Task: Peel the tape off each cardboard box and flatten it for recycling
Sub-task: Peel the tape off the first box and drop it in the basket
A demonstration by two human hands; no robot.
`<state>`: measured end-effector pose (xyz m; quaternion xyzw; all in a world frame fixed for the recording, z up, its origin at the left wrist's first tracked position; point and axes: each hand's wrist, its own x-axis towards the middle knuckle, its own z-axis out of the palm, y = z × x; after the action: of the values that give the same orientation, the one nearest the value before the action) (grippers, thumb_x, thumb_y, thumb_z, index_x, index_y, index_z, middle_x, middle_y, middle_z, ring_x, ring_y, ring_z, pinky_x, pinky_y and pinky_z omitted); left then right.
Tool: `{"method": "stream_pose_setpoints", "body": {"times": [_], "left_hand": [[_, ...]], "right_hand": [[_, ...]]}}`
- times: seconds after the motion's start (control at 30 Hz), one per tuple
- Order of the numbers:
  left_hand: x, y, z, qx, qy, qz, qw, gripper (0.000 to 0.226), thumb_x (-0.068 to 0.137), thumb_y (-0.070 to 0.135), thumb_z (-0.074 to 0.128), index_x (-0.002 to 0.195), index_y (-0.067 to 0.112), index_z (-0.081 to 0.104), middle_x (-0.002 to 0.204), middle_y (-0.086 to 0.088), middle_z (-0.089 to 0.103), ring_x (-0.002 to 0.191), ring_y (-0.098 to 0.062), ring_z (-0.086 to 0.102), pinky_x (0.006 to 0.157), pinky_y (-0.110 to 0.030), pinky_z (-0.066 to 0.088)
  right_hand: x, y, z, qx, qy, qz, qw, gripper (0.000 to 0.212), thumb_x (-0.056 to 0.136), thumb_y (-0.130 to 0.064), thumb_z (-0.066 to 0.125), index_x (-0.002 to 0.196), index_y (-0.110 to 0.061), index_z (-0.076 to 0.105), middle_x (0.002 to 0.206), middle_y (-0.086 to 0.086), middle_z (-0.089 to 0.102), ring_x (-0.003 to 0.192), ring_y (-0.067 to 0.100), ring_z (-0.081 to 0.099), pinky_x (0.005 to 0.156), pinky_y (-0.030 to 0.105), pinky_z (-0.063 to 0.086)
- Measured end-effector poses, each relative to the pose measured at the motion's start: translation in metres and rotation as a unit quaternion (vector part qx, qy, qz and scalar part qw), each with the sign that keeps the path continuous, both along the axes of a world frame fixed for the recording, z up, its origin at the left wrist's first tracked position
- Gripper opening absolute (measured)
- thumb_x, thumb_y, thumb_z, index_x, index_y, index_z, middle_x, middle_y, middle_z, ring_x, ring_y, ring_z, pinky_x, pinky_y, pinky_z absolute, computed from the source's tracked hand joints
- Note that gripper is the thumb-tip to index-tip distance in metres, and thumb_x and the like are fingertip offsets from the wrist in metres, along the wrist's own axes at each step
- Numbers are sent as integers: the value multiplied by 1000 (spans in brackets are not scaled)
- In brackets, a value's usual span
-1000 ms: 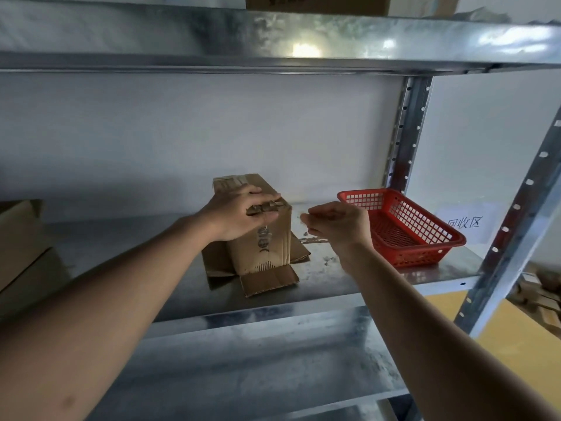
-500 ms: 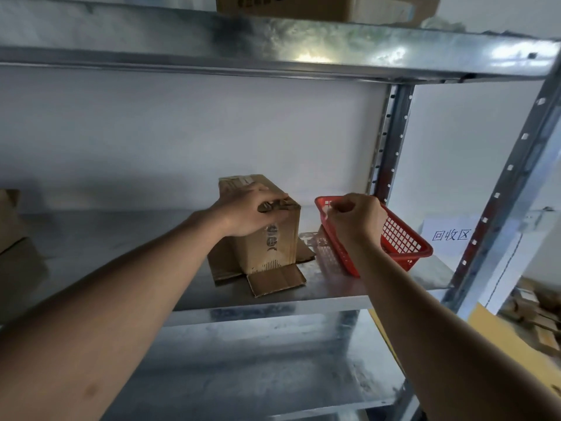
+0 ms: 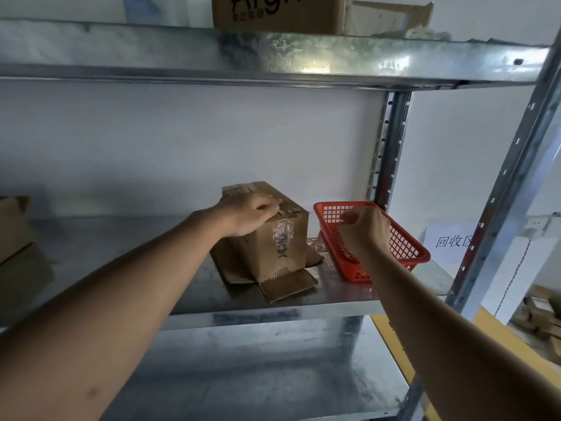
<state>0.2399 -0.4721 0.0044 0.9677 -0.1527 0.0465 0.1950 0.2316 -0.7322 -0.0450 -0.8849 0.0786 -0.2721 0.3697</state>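
A small brown cardboard box point(image 3: 282, 256) stands on the metal shelf point(image 3: 182, 287) with its bottom flaps splayed open around it. Crinkled clear tape point(image 3: 280, 232) still clings to its front face. My left hand point(image 3: 249, 215) holds the box's top, fingers curled over the front edge. My right hand point(image 3: 365, 227) hovers over the red plastic basket point(image 3: 406, 247) with curled fingers. It appears to pinch a clear tape strip point(image 3: 317, 247) that trails down beside the basket's left wall.
Another metal shelf point(image 3: 273, 56) runs overhead and carries a printed carton point(image 3: 273, 13). More cardboard point(image 3: 15, 226) sits at the far left. Steel uprights point(image 3: 388, 153) stand behind and right of the basket. A paper sign point(image 3: 452, 238) hangs on the right.
My right hand has travelled from beside the box to above the red basket, taking the clear strip along. The left hand has stayed on the box top. The view has shifted right.
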Motion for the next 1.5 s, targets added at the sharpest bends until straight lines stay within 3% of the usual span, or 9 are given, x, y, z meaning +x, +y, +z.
{"method": "stream_pose_setpoints", "body": {"times": [0.17,0.3,0.37,0.57,0.77,0.97,1.13,1.27,1.5], "left_hand": [[-15,0,-3,37,-19,-20,999,68,90,83,42,150,51,44,160,18,36,146,-17,35,112,-36,33],[-23,15,18,69,28,-81,994,41,96,50,67,136,45,61,140,17,52,131,-12,50,99,-28,40],[-28,30,36,87,84,-55,991,43,89,43,70,131,51,62,130,22,55,120,-9,53,96,-32,44],[-39,55,41,67,13,52,996,51,76,85,57,89,37,64,99,9,64,90,-15,63,73,-37,50],[-55,79,39,114,77,58,989,46,90,44,66,136,42,62,160,15,17,136,-21,43,103,-39,48],[-62,107,32,76,18,133,988,53,85,-7,58,106,42,63,121,3,54,93,-12,54,65,-30,46],[-50,116,11,-6,-24,163,986,17,102,27,49,115,34,57,124,-1,62,107,-20,58,94,-45,48],[-32,116,-1,10,-10,141,990,54,103,69,24,145,45,47,138,10,45,119,-17,55,91,-36,43],[-21,134,-21,-34,-79,44,995,29,108,44,43,126,58,61,139,21,49,140,-16,39,120,-52,25]], "right_hand": [[-13,32,24,-19,-58,185,981,30,103,-16,58,127,-25,74,125,-2,74,72,1,66,58,7,44],[-17,58,33,-67,13,260,963,29,105,-25,58,129,-26,73,125,-3,74,92,14,72,74,26,55],[-20,71,30,-53,24,287,956,24,103,-29,61,122,-26,76,109,-7,76,79,9,73,60,21,53],[-26,115,26,281,132,414,856,32,102,9,48,103,-12,72,105,12,75,83,27,80,73,32,65],[-17,132,22,-11,11,304,953,51,94,-3,49,135,-32,60,133,0,54,115,21,60,91,37,58],[-10,137,15,-185,29,339,922,51,104,-22,52,151,-38,45,151,6,47,136,29,47,107,43,46],[-15,150,11,-176,-101,356,912,30,100,-18,67,129,-19,70,105,3,73,90,19,71,82,34,59],[-21,156,17,-190,-175,397,881,17,96,-8,69,106,-16,80,89,-2,76,74,12,66,68,18,49],[-15,148,31,-192,-158,458,853,28,95,-8,72,112,-29,77,109,-9,56,83,-5,56,73,5,39]]}}
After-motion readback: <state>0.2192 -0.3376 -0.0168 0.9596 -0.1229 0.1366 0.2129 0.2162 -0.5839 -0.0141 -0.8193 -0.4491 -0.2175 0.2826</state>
